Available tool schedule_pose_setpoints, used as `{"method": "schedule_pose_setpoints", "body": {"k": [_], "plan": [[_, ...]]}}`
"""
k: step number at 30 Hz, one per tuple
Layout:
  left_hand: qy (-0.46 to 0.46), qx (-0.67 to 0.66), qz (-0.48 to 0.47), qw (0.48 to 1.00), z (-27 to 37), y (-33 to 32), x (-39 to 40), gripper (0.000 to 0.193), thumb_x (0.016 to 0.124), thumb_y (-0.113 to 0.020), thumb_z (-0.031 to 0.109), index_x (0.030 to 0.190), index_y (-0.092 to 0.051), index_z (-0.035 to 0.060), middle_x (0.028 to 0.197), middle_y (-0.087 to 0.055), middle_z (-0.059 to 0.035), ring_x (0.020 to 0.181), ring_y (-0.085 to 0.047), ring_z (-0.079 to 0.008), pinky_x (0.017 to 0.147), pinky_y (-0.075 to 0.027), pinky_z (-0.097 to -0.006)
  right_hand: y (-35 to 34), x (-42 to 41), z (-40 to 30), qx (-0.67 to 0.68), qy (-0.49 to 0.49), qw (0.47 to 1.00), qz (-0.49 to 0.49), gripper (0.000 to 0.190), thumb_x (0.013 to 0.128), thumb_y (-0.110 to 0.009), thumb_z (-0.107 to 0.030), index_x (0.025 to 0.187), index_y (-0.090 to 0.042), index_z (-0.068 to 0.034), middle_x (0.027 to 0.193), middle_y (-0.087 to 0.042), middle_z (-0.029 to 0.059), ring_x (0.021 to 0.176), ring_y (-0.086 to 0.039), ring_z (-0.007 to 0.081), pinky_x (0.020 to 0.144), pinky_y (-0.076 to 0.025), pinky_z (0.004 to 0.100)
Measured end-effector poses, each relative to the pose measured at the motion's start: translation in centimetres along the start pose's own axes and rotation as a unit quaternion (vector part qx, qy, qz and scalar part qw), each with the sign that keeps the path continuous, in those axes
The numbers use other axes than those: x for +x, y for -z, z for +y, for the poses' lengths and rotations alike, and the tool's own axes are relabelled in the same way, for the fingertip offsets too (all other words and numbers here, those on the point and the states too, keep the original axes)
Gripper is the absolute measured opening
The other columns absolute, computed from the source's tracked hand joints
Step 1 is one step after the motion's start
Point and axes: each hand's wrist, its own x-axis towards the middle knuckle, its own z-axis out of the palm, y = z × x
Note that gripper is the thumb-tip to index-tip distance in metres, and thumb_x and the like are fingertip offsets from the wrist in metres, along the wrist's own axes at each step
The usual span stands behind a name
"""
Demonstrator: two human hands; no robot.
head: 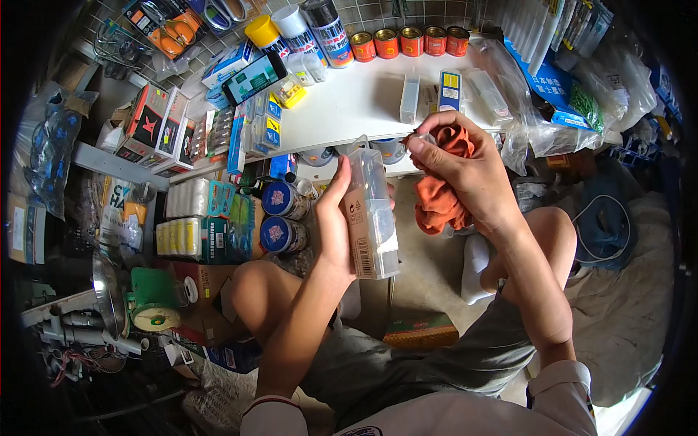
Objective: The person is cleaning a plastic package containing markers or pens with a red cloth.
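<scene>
My left hand [337, 223] grips a clear plastic case [376, 201] with a brown printed label on its side that bears a barcode. The case stands nearly upright above my lap, its hanging tab at the top. To the right, my right hand [463, 163] holds a crumpled orange-red cloth [443, 207] pinched between thumb and fingers, and the cloth hangs below the palm. A small gap separates cloth and case. Beyond the hands, on the white shelf, stand a clear plastic box [409, 101], a blue-and-white carton [450, 90] and another clear case [489, 97].
Spray paint cans [329, 38] and several small orange tins [411, 42] line the shelf's back. A phone [254, 79] leans at left near boxed goods [144, 122]. Blue-lidded jars [283, 234] and a green scale [155, 297] sit lower left. Plastic bags [616, 92] crowd the right.
</scene>
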Motion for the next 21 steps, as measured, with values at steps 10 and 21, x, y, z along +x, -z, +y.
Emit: {"method": "schedule_pose_setpoints", "body": {"k": [10, 21], "plan": [[0.050, -0.007, -0.062, 0.997, -2.7, -0.5, 0.2, 0.060, 0.105, -0.041, 0.051, 0.142, -0.048, 0.0040, 0.134, -0.061, -0.0138, 0.117, -0.065, -0.0261, 0.100, -0.053, -0.0413, -1.0, -0.1, -0.2, 0.068, 0.037, 0.997, -0.021, 0.018, 0.101, -0.064, -0.017, 0.110, -0.066, -0.002, 0.096, -0.068, 0.0021, 0.085, -0.063, 0.0067, 0.078, -0.053, 0.0235], [-0.043, 0.026, -0.015, 0.999, -1.5, 0.0, 0.1, 0.043, 0.101, -0.052, 0.051, 0.110, -0.065, 0.0110, 0.098, -0.068, -0.0040, 0.078, -0.067, -0.0161, 0.067, -0.055, -0.0301, -0.2, -0.4, 0.1, -0.039, -0.060, 0.997, -0.039, 0.044, 0.101, -0.063, -0.044, 0.089, -0.067, -0.001, 0.073, -0.061, -0.0021, 0.064, -0.055, 0.0041, 0.058, -0.047, 0.0243]]}}
